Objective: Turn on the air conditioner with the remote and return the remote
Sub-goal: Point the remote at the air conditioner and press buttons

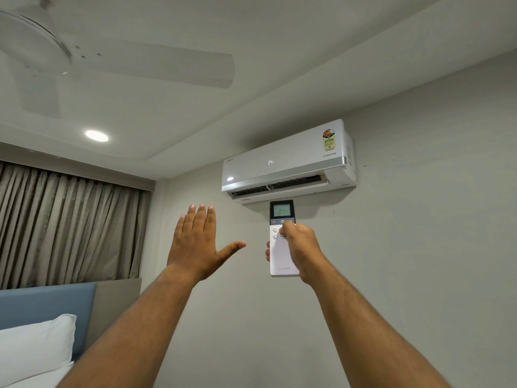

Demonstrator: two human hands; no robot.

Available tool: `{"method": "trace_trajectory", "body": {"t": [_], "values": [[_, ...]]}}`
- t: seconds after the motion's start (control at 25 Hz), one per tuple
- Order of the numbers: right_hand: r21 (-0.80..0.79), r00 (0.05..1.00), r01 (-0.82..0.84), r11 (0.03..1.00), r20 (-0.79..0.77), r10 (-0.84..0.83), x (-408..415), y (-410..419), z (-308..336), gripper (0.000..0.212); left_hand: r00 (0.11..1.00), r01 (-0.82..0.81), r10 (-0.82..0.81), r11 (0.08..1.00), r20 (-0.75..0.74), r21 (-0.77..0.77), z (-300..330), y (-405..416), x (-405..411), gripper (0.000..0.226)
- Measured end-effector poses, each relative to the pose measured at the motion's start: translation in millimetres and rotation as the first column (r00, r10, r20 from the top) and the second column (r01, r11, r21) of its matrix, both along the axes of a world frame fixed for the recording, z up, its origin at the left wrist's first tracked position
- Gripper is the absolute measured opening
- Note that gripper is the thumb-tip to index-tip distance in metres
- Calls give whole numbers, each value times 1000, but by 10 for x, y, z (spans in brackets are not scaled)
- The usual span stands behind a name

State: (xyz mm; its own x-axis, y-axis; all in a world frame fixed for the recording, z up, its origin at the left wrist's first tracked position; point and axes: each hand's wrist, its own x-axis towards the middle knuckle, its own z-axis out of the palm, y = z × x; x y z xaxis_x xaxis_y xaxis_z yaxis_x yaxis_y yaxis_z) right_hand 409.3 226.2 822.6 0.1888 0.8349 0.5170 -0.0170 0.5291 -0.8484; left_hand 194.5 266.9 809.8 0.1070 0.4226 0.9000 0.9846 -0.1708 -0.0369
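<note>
A white wall-mounted air conditioner (pixel 288 161) hangs high on the grey wall. Its front panel shows a lit "24" and its lower flap stands open. My right hand (pixel 300 247) is shut on a white remote (pixel 281 256), held upright just below the unit. The thumb rests near the buttons under the remote's dark screen, which also reads 24. My left hand (pixel 197 242) is raised to the left of the remote, palm away from me, fingers straight and thumb spread, holding nothing.
A white ceiling fan (pixel 84 57) spreads across the upper left, with a round ceiling light (pixel 96 135) below it. Brown curtains (pixel 64 225) cover the left wall. A blue headboard (pixel 47 306) and a white pillow (pixel 36 345) sit at the lower left.
</note>
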Motion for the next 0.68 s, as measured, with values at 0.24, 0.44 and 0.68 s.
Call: {"method": "trace_trajectory", "body": {"t": [0.24,0.44,0.68], "values": [[-17,1000,-30,999,-11,29,-19,-32,-17,29,1000,-6,6,1000,3,-12,-15,-13,-25,120],[-52,994,-86,995,-69,82,2,-70,-23,33,1000,-6,6,1000,2,-10,-40,-9,-1,120],[-88,997,-25,996,-76,18,-28,-55,-27,28,998,39,-38,999,52,-18,-84,-4,-1,118]]}}
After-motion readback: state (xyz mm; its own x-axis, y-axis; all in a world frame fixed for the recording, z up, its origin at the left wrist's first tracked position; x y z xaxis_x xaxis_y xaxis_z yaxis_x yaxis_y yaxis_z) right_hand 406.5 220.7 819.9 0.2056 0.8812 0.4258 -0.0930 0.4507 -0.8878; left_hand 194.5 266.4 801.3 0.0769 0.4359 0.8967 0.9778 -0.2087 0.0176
